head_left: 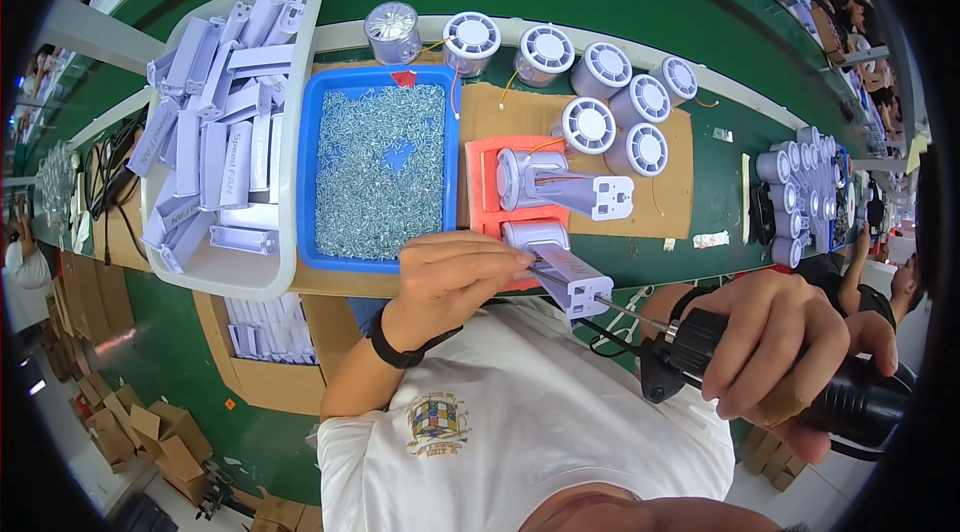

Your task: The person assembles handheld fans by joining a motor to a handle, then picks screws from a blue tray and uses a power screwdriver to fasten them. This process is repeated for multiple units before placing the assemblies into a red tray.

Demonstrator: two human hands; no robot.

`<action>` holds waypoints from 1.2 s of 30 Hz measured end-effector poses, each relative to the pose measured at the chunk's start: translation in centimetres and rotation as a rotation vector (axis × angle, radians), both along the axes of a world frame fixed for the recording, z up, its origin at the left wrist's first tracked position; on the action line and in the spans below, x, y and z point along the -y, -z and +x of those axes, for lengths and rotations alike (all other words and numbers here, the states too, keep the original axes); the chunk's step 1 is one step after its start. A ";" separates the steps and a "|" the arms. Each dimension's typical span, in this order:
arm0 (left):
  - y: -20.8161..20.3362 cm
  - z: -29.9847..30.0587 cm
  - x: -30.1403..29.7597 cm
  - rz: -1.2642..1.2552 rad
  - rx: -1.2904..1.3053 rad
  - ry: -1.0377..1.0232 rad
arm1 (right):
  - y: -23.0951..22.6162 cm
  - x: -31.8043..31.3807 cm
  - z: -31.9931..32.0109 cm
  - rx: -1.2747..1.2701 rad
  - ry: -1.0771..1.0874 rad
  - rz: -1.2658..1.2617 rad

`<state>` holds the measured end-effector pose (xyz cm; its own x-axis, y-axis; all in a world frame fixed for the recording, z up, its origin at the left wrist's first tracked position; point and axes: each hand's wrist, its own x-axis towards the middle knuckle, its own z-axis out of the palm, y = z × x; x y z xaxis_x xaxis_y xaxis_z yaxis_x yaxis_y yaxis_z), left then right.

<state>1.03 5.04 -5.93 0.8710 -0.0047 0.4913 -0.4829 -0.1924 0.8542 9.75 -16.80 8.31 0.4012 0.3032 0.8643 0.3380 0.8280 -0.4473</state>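
My right hand (775, 342) grips a black electric screwdriver (855, 402). Its long bit (632, 312) points left into the end of a white handle (578, 284), which is joined to a round fan head (535, 234). Closed fingers of my left hand (450, 277) press at the joint between that handle and head; whether a screw is between them is hidden. Just beyond, a second fan (520, 180) with a handle (585, 196) attached lies in a red foam holder (478, 167).
A blue tray (310, 162) of small screws stands left of the foam. Farther left is a white bin (308, 62) of loose handle shells (236, 167). Several round fan heads (547, 50) with wires stand along the back, some on cardboard (672, 222). More fans (785, 197) stand far right.
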 end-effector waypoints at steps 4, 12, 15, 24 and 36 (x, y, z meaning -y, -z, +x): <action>0.0 -0.1 0.0 0.049 0.017 0.003 | -0.1 -0.2 0.1 0.021 -0.020 -0.034; 0.3 -0.3 0.0 0.188 0.025 -0.037 | -0.7 -0.3 0.1 0.030 -0.017 -0.221; 0.5 -0.4 0.1 0.195 0.049 -0.041 | -0.8 -0.5 0.1 0.027 0.006 -0.262; 0.9 -0.5 0.0 0.196 0.066 -0.048 | -0.4 -1.3 0.1 0.039 0.035 -0.299; 0.8 -0.4 0.0 0.193 0.081 -0.058 | -0.3 -2.2 1.5 0.076 -0.186 -0.363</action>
<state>0.63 5.04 -6.69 0.8303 -0.0561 0.5545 -0.5317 -0.3783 0.7578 11.29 -14.56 8.63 0.2502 0.6552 0.7128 0.2403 0.6712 -0.7013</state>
